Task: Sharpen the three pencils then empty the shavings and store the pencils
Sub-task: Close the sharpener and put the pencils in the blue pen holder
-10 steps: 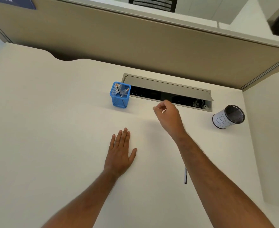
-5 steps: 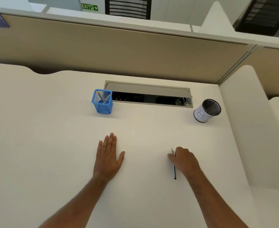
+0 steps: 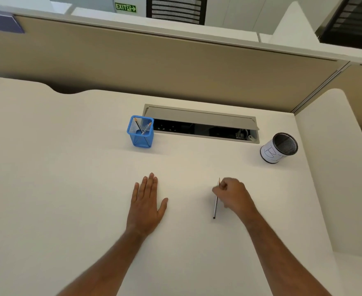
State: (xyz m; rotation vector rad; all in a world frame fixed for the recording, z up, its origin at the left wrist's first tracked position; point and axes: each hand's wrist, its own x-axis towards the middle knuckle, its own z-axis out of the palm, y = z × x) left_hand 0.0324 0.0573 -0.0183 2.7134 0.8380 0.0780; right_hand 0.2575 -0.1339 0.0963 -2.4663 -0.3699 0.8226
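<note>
Two pencils [image 3: 142,127] standing in far blue holder [image 3: 140,133]; third pencil [image 3: 215,205] lying on worktop [image 3: 68,189], right hand [image 3: 232,194] curling fingertips round it. Left hand [image 3: 147,205] resting spread flat. Risking rolling away or tip snapping from shallow pinching.

I'm looking at an open-plan office cubicle: a cream table [image 3: 68,167] fenced by beige partition panels [image 3: 175,67], an open cable-and-socket hatch [image 3: 201,124] in its top, mesh pencil cups [image 3: 141,133], and a green exit sign [image 3: 125,7] beyond.
</note>
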